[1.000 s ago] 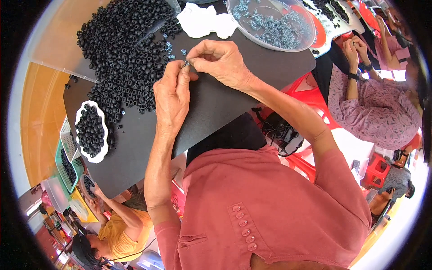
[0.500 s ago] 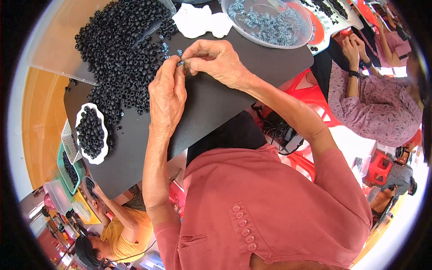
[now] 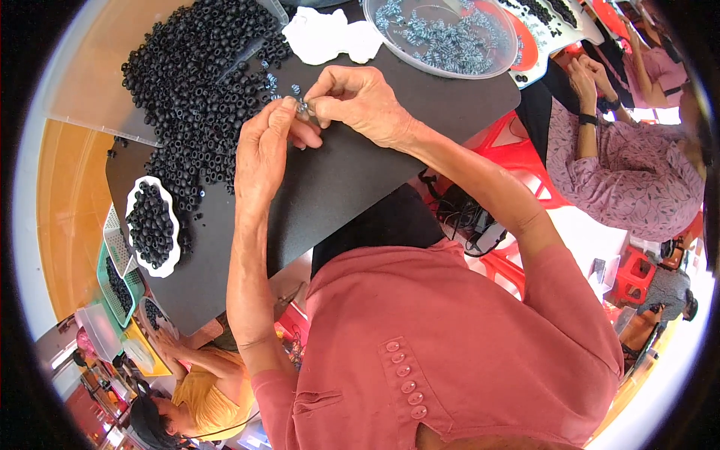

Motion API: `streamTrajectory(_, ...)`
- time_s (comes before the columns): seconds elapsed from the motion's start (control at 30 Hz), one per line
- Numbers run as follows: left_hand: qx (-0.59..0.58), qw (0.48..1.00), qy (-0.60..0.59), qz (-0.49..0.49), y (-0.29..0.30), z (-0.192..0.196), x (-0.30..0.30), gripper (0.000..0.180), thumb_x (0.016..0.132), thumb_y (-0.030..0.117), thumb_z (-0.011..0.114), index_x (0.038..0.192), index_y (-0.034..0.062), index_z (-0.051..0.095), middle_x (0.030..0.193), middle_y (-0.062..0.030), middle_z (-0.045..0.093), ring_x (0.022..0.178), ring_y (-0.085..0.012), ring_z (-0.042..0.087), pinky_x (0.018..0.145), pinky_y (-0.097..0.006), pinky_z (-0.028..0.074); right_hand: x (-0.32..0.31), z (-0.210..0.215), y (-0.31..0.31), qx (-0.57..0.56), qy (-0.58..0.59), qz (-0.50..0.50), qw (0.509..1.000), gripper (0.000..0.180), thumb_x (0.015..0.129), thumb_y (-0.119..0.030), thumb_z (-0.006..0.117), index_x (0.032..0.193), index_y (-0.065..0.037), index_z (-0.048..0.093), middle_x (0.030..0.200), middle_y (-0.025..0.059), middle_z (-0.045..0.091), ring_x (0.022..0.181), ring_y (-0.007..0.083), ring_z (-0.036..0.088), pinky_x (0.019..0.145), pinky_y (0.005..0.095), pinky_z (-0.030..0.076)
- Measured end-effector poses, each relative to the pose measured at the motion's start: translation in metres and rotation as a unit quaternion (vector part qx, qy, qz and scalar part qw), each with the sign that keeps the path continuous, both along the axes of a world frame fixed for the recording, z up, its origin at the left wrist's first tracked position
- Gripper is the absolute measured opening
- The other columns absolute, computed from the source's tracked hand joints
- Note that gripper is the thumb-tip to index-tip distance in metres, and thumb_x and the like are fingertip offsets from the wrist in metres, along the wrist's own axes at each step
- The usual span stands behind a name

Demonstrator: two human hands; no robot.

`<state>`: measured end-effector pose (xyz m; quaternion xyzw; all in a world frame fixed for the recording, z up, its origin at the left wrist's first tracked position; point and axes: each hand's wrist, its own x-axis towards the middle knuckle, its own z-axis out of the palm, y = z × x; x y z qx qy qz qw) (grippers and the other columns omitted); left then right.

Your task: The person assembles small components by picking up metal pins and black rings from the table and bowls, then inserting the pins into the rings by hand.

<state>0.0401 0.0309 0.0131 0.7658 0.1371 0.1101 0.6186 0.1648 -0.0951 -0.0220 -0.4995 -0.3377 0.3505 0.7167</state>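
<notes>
Over the dark table my left hand [image 3: 259, 154] has its thumb and forefinger pinched at a small metal coil spring [image 3: 303, 108]; its other fingers curl beneath. My right hand [image 3: 361, 101] pinches at the same spring from the right, and the fingertips of both hands nearly meet. Fingers partly cover the spring. Just beyond them lie a few loose bluish springs [image 3: 272, 81]. A large heap of small black ring-like parts [image 3: 202, 105] spreads to the left, spilling out of a tipped clear plastic bin [image 3: 90, 82].
A clear round tub [image 3: 448, 76] with many bluish springs stands at the back right, beside a crumpled white cloth [image 3: 322, 34]. A white scalloped dish [image 3: 177, 232] of black parts sits at the left edge. Co-workers sit left and right; red stools [image 3: 517, 150] stand below.
My left hand has shifted slightly left and its lower fingers have spread out under the pinch. My right hand stays almost in place. The co-worker at the lower left has moved their arms.
</notes>
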Motion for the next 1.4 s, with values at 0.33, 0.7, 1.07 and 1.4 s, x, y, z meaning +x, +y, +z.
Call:
streamTrajectory(0.33, 0.288, 0.955, -0.029, 0.065, -0.014, 0.006, 0.0, 0.014, 0.088, 0.002, 0.058, 0.102, 0.0016, 0.06, 0.084, -0.0125, 0.067, 0.071, -0.0167, 0.064, 0.064, -0.029, 0.049, 0.0, 0.003, 0.001, -0.011, 0.009, -0.008, 1.0, 0.007, 0.085, -0.004, 0.061, 0.089, 0.001, 0.063, 0.077, 0.004, 0.062, 0.068, 0.0085, 0.058, 0.064, 0.0231, 0.049)
streamTrajectory(0.7, 0.353, 0.931, -0.067, 0.069, -0.012, 0.004, 0.004, 0.02, 0.089, 0.003, 0.06, 0.109, 0.0026, 0.06, 0.089, -0.0078, 0.069, 0.081, -0.0135, 0.064, 0.071, -0.027, 0.05, 0.002, 0.001, 0.0, -0.008, -0.014, -0.023, 1.0, 0.009, 0.085, -0.007, 0.063, 0.089, 0.001, 0.063, 0.077, 0.0034, 0.062, 0.069, 0.0085, 0.058, 0.065, 0.023, 0.049)
streamTrajectory(1.07, 0.174, 0.983, -0.044, 0.042, -0.001, -0.006, 0.008, 0.016, 0.089, 0.002, 0.058, 0.105, 0.0013, 0.059, 0.072, -0.0085, 0.065, 0.067, -0.0121, 0.059, 0.064, -0.028, 0.048, 0.002, -0.002, 0.002, 0.014, -0.031, -0.05, 0.998, 0.008, 0.081, -0.006, 0.064, 0.085, 0.001, 0.063, 0.075, 0.0026, 0.064, 0.064, 0.007, 0.058, 0.059, 0.0222, 0.048)
streamTrajectory(1.4, 0.33, 0.937, -0.095, 0.06, -0.01, 0.0, 0.009, 0.018, 0.088, 0.001, 0.058, 0.106, 0.0019, 0.059, 0.086, -0.0134, 0.065, 0.071, -0.0206, 0.063, 0.066, -0.031, 0.05, 0.006, 0.001, 0.001, -0.03, 0.0, -0.025, 0.999, 0.007, 0.085, -0.005, 0.061, 0.089, 0.001, 0.062, 0.076, 0.0034, 0.061, 0.067, 0.0087, 0.058, 0.063, 0.0223, 0.048)
